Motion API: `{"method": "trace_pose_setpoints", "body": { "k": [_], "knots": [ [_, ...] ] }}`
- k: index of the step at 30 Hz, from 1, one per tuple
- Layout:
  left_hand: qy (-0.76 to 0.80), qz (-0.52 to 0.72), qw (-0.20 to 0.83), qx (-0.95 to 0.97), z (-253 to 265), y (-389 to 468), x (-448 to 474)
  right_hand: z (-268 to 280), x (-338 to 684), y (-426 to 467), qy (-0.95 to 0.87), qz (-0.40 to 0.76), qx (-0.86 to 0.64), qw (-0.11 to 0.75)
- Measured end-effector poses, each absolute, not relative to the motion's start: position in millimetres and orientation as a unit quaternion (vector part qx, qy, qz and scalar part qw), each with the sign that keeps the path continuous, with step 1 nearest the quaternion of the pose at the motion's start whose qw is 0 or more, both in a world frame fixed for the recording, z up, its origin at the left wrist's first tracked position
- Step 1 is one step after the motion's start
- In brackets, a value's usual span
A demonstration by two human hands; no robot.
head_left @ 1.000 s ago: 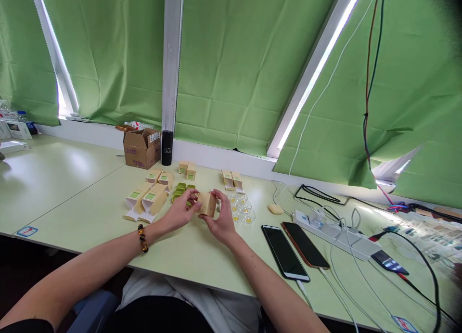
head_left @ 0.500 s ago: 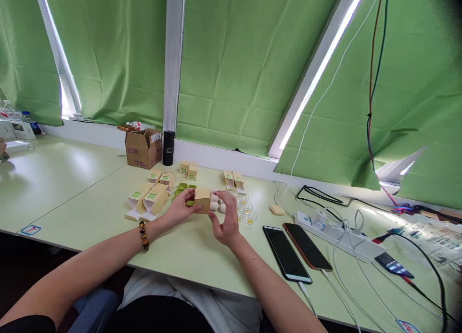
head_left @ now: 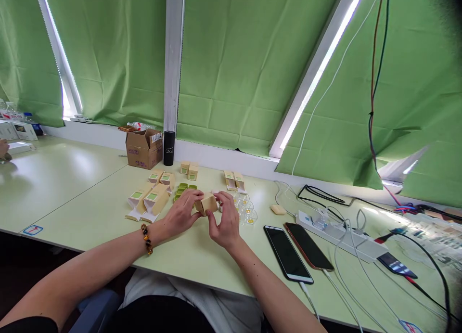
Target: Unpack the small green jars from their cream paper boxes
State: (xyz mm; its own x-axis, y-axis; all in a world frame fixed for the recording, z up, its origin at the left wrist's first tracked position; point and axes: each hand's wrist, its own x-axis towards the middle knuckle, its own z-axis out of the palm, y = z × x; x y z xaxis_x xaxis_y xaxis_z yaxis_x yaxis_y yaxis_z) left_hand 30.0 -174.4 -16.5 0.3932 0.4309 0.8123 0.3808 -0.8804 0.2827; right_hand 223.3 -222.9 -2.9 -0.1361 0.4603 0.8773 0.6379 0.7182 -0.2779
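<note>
Between my two hands, just above the table, is a small tan cardboard box [head_left: 206,204], turned at an angle. My left hand [head_left: 186,210] grips its left end between thumb and fingers. The thumb and fingers of my right hand [head_left: 225,220] close on its right side. Behind my left hand stand several small green containers [head_left: 182,186], partly covered by the fingers. To the right of my right hand are several clear plastic cups [head_left: 249,211] with yellow spots inside. Several open tan boxes with green labels [head_left: 153,198] lie to the left.
Two tan boxes [head_left: 189,169] stand at the back, two open ones [head_left: 234,180] farther right. A large carton [head_left: 144,149] and black tumbler [head_left: 169,148] are by the wall. Two phones [head_left: 288,253], a power strip [head_left: 339,234] and cables lie right. A co-worker's hand [head_left: 3,147] shows far left.
My right hand has closed in on the tan box, where it was apart from it before. The box has turned and tilted, and the white rolls behind it are now mostly hidden.
</note>
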Motion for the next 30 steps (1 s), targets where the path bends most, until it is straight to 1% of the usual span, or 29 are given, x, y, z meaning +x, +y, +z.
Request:
{"method": "trace_pose_setpoints", "body": {
  "k": [8,12,16,23,30],
  "knots": [
    [0.240,0.448,-0.151,0.848,-12,-179,30,1,218,-228,-0.772,-0.109,-0.367,0.508],
    [0.235,0.415,-0.195,0.857,-8,-180,30,-1,216,-229,-0.778,-0.091,-0.382,0.489],
    [0.239,0.403,-0.180,0.865,-8,-180,31,-3,215,-227,-0.771,-0.084,-0.391,0.495],
    [0.245,0.429,-0.132,0.860,-10,-182,32,-9,215,-222,-0.747,-0.085,-0.401,0.523],
    [0.249,0.426,-0.097,0.864,-12,-182,33,-11,216,-217,-0.741,-0.090,-0.400,0.532]
  ]
}}
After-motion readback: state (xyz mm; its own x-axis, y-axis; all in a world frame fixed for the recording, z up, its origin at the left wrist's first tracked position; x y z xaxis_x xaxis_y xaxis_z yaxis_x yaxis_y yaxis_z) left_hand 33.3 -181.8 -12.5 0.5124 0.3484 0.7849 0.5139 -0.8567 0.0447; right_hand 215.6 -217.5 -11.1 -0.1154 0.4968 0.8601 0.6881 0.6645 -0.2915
